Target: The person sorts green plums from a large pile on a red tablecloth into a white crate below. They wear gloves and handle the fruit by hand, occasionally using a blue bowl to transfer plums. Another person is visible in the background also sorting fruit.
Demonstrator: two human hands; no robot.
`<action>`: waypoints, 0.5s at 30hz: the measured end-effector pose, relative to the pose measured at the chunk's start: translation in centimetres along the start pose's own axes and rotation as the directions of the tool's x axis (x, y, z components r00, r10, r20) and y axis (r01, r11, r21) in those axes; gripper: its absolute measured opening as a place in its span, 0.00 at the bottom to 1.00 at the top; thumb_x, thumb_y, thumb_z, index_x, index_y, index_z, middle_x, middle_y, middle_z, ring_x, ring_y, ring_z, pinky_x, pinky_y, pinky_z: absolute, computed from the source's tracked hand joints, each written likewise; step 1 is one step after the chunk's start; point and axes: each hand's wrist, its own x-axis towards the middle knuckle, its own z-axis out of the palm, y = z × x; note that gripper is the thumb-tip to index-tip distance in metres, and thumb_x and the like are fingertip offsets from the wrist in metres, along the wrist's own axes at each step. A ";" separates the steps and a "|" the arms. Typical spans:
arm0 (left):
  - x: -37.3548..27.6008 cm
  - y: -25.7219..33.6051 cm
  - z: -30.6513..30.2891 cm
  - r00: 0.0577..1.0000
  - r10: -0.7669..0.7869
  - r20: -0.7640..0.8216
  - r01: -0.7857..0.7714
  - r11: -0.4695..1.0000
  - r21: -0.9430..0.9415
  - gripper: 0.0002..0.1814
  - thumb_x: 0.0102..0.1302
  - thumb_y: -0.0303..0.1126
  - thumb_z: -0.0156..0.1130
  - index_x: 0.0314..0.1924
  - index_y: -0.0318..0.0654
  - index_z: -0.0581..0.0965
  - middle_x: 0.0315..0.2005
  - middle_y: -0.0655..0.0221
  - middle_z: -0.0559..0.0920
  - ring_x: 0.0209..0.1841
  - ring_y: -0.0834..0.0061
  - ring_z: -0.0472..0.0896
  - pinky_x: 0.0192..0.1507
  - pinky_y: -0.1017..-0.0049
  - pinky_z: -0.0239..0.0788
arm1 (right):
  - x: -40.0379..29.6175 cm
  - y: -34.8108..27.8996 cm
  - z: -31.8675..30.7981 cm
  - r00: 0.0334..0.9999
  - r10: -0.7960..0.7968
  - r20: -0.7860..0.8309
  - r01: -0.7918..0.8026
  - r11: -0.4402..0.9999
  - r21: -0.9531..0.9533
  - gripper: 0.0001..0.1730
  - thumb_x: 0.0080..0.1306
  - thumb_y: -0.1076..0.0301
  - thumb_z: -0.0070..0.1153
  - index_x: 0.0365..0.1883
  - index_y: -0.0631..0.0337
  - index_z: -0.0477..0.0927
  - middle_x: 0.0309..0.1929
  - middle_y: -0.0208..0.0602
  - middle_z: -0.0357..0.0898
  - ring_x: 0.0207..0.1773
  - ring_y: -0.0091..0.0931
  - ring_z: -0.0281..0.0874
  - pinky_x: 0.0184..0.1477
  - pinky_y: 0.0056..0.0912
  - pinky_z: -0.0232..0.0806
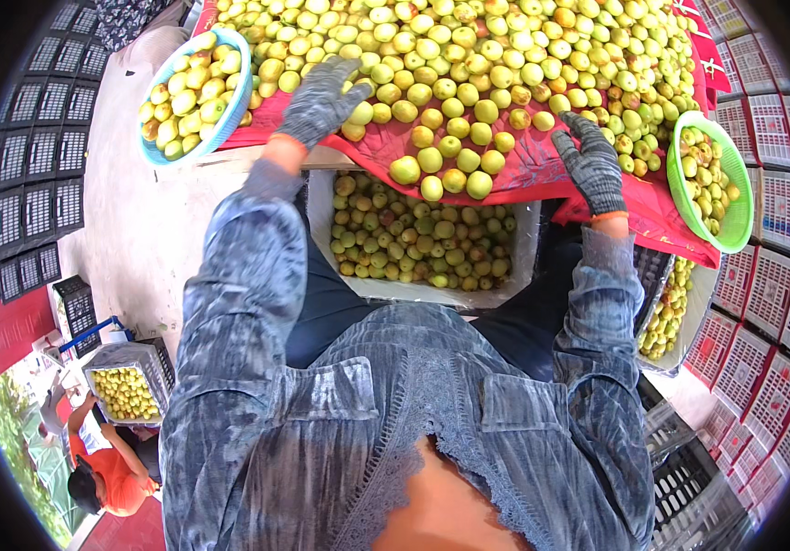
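Observation:
Green-yellow jujube-like fruits (436, 48) lie in a wide heap on a red cloth (367, 148). My left hand (323, 100), in a grey knit glove, rests on the heap's left edge, fingers spread beside some fruits. In a like glove, my right hand (591, 162) is over the cloth at the right, fingers apart, near loose fruits and holding none. Between the hands, a small group of fruits sits at the cloth's front edge. Below it, between my knees, stands a lined crate (526, 262) with more fruits.
A blue basket (247, 76) of fruits stands left, a green basket (744, 213) right. Another lined crate (701, 303) of fruits is under the cloth's right end. Stacked crates (774, 275) line the right side, black crates (37, 151) the left. A person in orange (116, 475) is beside a filled crate lower left.

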 end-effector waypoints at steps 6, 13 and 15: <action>-1.1 7.0 5.4 0.941 -0.321 0.106 0.299 0.937 0.182 0.46 0.57 0.62 0.53 0.67 0.43 0.53 0.67 0.52 0.52 0.67 0.47 0.50 0.63 0.43 0.42 | 2.9 1.5 0.8 0.997 -0.002 0.081 0.021 0.972 -0.235 0.32 0.61 0.46 0.52 0.57 0.58 0.70 0.58 0.47 0.69 0.61 0.38 0.66 0.61 0.39 0.59; -7.6 8.5 4.2 0.955 0.068 0.290 -0.138 0.964 0.229 0.31 0.61 0.51 0.52 0.59 0.41 0.67 0.61 0.54 0.65 0.58 0.55 0.69 0.63 0.53 0.50 | 3.3 0.5 1.0 0.991 -0.019 0.133 0.045 0.981 -0.191 0.31 0.61 0.45 0.50 0.58 0.55 0.70 0.58 0.45 0.69 0.60 0.39 0.67 0.60 0.39 0.61; -7.3 8.3 3.1 0.964 0.025 0.266 -0.039 0.998 0.049 0.27 0.64 0.47 0.50 0.58 0.39 0.68 0.56 0.57 0.71 0.55 0.59 0.72 0.56 0.63 0.63 | 3.4 0.6 1.2 0.986 0.038 0.164 0.000 0.973 -0.230 0.31 0.61 0.45 0.50 0.58 0.54 0.70 0.58 0.46 0.69 0.59 0.39 0.67 0.59 0.40 0.61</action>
